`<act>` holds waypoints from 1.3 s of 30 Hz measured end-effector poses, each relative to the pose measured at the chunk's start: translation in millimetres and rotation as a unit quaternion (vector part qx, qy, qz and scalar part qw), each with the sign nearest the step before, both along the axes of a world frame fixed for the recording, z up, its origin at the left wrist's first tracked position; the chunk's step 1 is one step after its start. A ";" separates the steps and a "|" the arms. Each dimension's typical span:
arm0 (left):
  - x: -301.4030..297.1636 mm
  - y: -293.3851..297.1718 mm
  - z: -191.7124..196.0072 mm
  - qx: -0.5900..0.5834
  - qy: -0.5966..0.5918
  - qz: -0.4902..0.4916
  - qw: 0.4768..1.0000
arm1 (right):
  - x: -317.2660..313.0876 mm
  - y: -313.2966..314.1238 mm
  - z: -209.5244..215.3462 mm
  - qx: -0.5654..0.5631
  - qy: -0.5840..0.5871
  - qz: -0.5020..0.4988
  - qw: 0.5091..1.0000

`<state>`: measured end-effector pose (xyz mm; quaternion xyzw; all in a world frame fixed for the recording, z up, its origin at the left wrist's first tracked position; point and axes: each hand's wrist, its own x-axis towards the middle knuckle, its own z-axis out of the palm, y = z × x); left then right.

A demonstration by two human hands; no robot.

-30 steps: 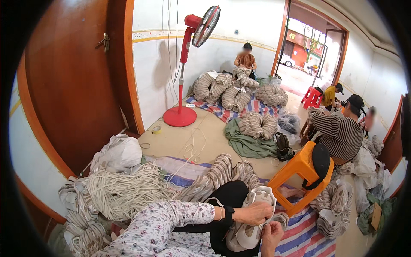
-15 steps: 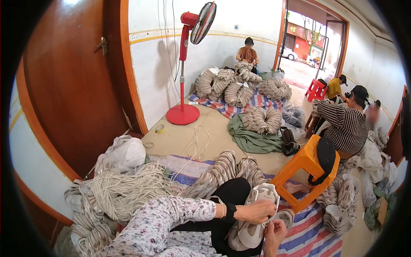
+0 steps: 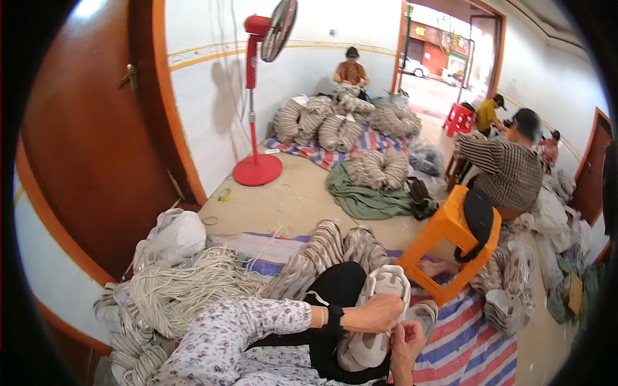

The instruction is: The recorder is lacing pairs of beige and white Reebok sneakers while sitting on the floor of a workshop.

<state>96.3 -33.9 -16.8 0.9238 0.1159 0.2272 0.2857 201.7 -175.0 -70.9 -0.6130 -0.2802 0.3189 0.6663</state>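
A beige-and-white shoe upper point(image 3: 368, 351) lies across my black-trousered lap, its rounded opening pointing away from me. My left hand point(image 3: 376, 314), with a black watch at the wrist, reaches over the upper from the left, fingers closed. Against the upper's right edge is my right hand point(image 3: 407, 338), with thumb and forefinger pinched together close to the left fingertips. Whatever the two hands pinch is too small to make out. Just beyond the right hand lies another grey-beige shoe upper point(image 3: 423, 312).
A heap of pale laces point(image 3: 193, 286) lies to my left beside a white bag point(image 3: 180, 233). Stacked uppers point(image 3: 322, 248) stand ahead. An orange stool point(image 3: 444, 248) is at front right on a striped sheet point(image 3: 473, 344). A red fan point(image 3: 257, 169) and seated co-workers are farther off.
The whole view has shifted slightly, with the room sliding left and up in it. Both hands stay at the upper's right edge with nearly the same grip.
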 end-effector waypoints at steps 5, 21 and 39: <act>-7.0 -13.3 4.4 0.009 0.041 0.055 0.998 | -11.7 -4.9 20.3 0.003 0.026 0.015 1.000; -145.2 146.1 46.5 0.175 -0.041 0.302 0.936 | 59.3 13.1 49.4 0.012 -0.049 0.028 0.998; -382.3 226.5 26.6 0.119 0.098 0.517 0.842 | 7.7 23.5 73.7 0.033 -0.456 0.145 0.878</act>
